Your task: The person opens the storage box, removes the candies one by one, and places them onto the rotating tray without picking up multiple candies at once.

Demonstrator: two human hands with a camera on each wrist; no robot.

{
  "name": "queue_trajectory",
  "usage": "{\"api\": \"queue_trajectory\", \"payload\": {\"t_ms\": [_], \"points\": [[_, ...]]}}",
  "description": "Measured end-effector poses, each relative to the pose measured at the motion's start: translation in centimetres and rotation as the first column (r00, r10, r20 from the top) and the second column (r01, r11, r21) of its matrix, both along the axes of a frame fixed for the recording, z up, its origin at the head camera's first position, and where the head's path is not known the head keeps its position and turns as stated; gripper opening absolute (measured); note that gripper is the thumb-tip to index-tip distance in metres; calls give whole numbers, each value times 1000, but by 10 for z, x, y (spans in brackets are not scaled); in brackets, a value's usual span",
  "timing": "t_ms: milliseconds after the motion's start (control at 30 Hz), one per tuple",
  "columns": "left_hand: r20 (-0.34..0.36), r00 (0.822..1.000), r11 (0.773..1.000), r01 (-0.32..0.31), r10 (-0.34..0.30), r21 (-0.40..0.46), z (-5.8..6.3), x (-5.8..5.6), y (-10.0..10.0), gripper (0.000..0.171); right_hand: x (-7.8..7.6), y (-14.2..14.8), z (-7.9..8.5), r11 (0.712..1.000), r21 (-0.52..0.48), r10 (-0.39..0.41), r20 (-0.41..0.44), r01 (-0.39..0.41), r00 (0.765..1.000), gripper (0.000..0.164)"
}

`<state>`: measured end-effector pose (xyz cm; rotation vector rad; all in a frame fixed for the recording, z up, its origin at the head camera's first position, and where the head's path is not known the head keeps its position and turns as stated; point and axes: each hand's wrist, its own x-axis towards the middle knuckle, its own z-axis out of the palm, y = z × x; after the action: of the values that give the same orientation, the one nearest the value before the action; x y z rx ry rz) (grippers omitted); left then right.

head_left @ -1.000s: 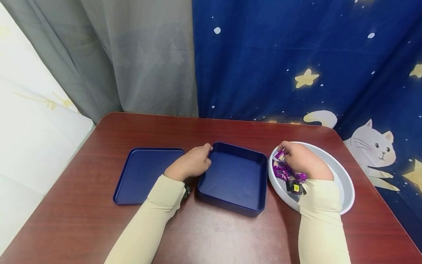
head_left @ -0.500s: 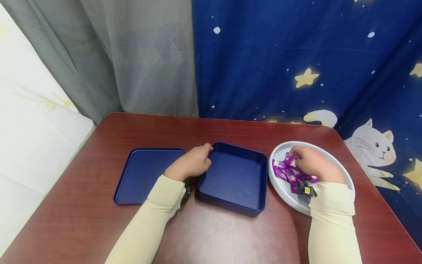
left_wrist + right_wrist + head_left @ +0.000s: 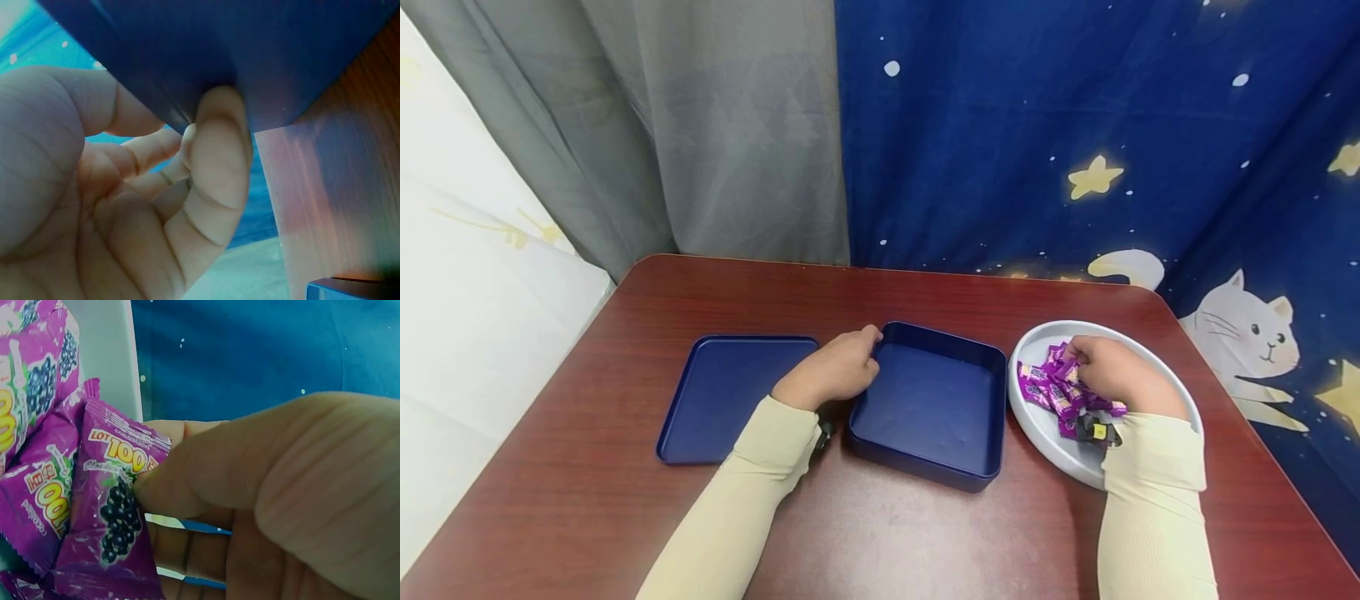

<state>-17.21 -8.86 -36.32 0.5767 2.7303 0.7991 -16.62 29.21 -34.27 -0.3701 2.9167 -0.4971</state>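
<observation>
Right wrist view: the thumb (image 3: 187,481) and the fingers behind it are pinched together on a purple foil-wrapped grape candy (image 3: 112,512), holding it by its upper edge, with more purple wrapped candies (image 3: 37,487) lying just beside it against the pale wall of the dish. From the head view, the right hand (image 3: 1108,375) sits over the candy pile (image 3: 1052,392) inside the round white shallow dish (image 3: 1180,400), at the right of the dark red wooden table (image 3: 925,533).

A second ago that hand was nearer the dish's left rim; it has since moved toward the middle of the dish and settled on one candy. The pick looks made, though the candy is not yet lifted clear of the pile.

The left hand (image 3: 835,371) has not moved: its fingers are curled round the far left corner of the open, square, dark blue metal tin (image 3: 925,408), the thumb (image 3: 215,162) pressed against the outer wall, steadying it. The tin's inside holds nothing. Its flat dark blue lid (image 3: 730,396) lies on the table just to the left, touching or nearly touching the hand's wrist side. Behind hang a grey curtain (image 3: 662,125) and a blue star-and-cat cloth (image 3: 1075,125).
</observation>
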Motion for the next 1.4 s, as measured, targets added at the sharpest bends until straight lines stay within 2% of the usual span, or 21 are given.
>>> {"api": "queue_trajectory", "payload": {"t_ms": [200, 433, 667, 1167, 1400], "points": [[-7, 1000, 1000, 2, -2, -5, 0, -1, -1, 41, -2, 3, -2, 999, 14, -34, 39, 33, 999, 16], [-13, 1000, 1000, 6, -6, -2, -1, -1, -1, 41, -2, 5, -5, 996, 14, -86, 107, 85, 991, 24], [-15, 1000, 1000, 12, -12, 2, -1, -1, -1, 41, -2, 8, -7, 997, 5, -79, 102, 79, 992, 25], [-21, 1000, 1000, 8, -8, -1, 0, 0, 0, 42, -3, 8, -1, 997, -2, -76, 78, 76, 994, 25], [-17, 1000, 1000, 10, -10, -1, 0, 0, 0, 41, -3, 4, 2, 998, 2, -59, 72, 59, 996, 31]]}}
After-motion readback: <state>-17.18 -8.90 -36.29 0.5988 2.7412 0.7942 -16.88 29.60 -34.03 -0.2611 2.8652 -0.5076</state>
